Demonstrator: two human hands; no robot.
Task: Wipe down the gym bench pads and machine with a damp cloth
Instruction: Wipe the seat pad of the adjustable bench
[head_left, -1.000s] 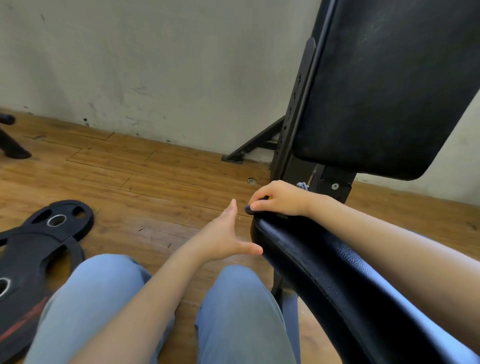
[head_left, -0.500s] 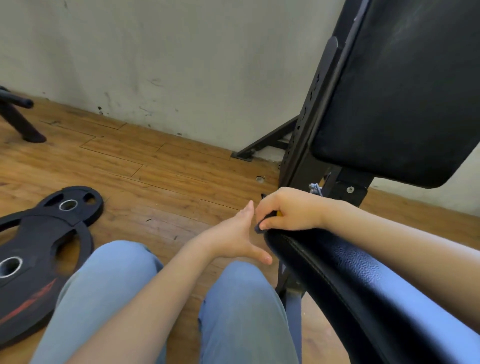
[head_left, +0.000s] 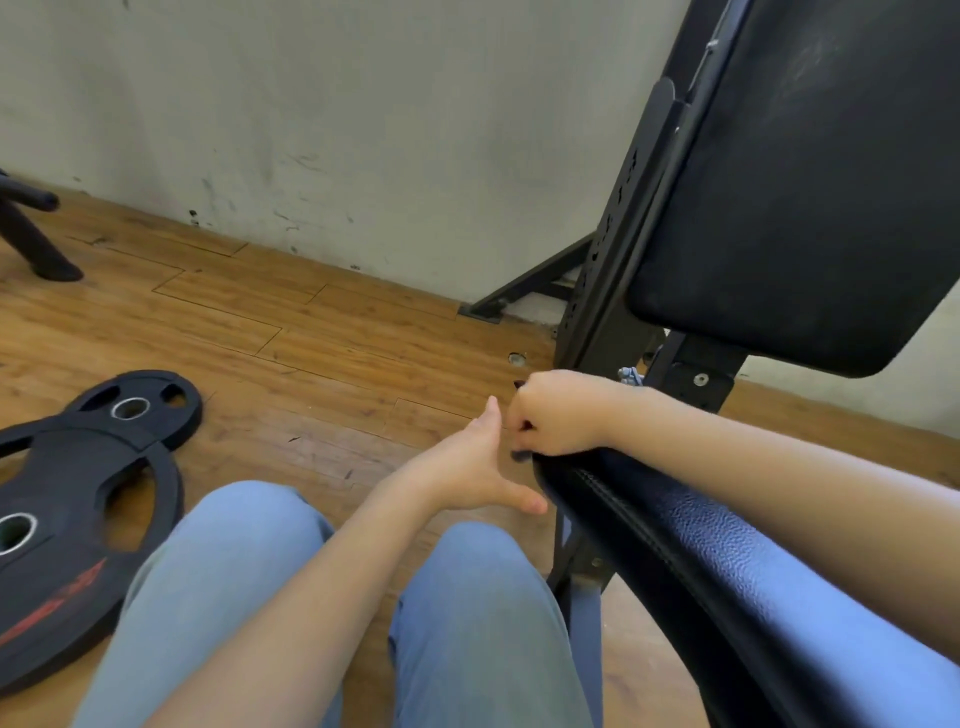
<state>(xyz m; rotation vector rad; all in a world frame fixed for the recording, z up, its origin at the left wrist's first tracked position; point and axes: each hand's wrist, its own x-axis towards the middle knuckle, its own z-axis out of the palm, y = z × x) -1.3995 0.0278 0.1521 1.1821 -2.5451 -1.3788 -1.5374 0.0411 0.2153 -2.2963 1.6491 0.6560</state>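
Observation:
The black seat pad (head_left: 701, 545) runs from the lower right toward the middle. Above it the black back pad (head_left: 805, 182) stands tilted on the machine's black upright (head_left: 608, 275). My right hand (head_left: 558, 413) is curled in a fist at the seat pad's far end and grips a small dark cloth (head_left: 519, 456). Only bits of the cloth show under the fingers. My left hand (head_left: 472, 467) is just left of it, fingers straight, thumb spread toward the pad's edge, holding nothing.
Two black weight plates (head_left: 78, 493) lie overlapped on the wooden floor at the left. A black bar and leg (head_left: 31, 234) stand at the far left by the wall. My knees in blue jeans (head_left: 467, 623) are below the hands.
My right hand has slid from the top of the seat pad's end over its edge, fist tighter on the cloth. My left hand has come in close beside it.

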